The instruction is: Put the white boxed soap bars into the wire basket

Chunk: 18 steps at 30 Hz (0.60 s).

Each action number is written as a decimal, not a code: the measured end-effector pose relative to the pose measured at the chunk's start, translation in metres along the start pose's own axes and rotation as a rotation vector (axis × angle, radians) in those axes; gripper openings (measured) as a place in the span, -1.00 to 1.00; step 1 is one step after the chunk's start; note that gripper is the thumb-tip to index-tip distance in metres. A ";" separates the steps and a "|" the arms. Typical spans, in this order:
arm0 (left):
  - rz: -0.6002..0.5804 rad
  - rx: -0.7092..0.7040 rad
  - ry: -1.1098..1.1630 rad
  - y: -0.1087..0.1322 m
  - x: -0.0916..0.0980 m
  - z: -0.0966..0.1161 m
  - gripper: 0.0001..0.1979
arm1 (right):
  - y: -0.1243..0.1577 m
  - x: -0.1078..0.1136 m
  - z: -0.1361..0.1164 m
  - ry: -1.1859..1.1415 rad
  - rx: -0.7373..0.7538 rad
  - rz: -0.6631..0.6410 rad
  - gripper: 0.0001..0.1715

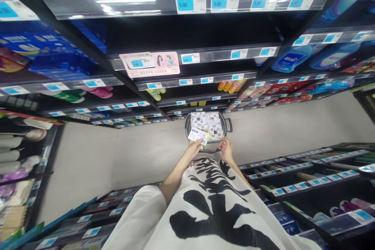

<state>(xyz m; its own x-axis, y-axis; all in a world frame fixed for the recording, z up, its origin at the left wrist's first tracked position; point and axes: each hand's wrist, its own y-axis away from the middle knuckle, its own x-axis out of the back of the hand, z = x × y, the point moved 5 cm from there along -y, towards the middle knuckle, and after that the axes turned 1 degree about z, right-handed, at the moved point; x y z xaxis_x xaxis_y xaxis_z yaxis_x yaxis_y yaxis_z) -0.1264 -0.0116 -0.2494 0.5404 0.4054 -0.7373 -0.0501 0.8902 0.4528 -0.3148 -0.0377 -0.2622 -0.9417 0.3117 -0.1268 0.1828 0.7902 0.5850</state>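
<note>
My left hand (195, 147) is closed on a flat white box (198, 135) with purple-blue print and a yellow-green end, thumb on top. This box is held over the near left part of a dark shopping basket (186, 127). Inside the basket lie several similar small white printed boxes (215, 119), packed side by side. At the basket's near right edge is my right hand (225, 149), its fingers curled together. A dark strip shows beside those fingers, but what they hold, if anything, is too small to make out.
Ahead rise dark shelves with price tags (190, 58), carrying blue bottles (293, 58) on the right and orange-capped bottles (231, 86) lower down. Pale floor (140, 140) runs along the aisle. More shelves (310, 191) stand close on both sides near my body.
</note>
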 end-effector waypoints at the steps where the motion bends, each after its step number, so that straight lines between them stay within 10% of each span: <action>1: 0.015 -0.007 0.024 0.000 0.002 0.002 -0.12 | 0.001 -0.001 0.000 0.008 -0.002 -0.002 -0.61; 18: 0.167 -0.051 -0.114 0.004 0.017 -0.009 -0.13 | 0.009 -0.004 -0.004 0.052 0.035 -0.090 -0.63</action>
<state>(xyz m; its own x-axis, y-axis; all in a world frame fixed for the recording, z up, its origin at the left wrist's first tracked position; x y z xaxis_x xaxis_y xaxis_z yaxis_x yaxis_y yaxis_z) -0.1248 0.0004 -0.2651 0.6125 0.5244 -0.5915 -0.1880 0.8234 0.5354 -0.3106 -0.0342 -0.2530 -0.9680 0.2116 -0.1350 0.1058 0.8318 0.5449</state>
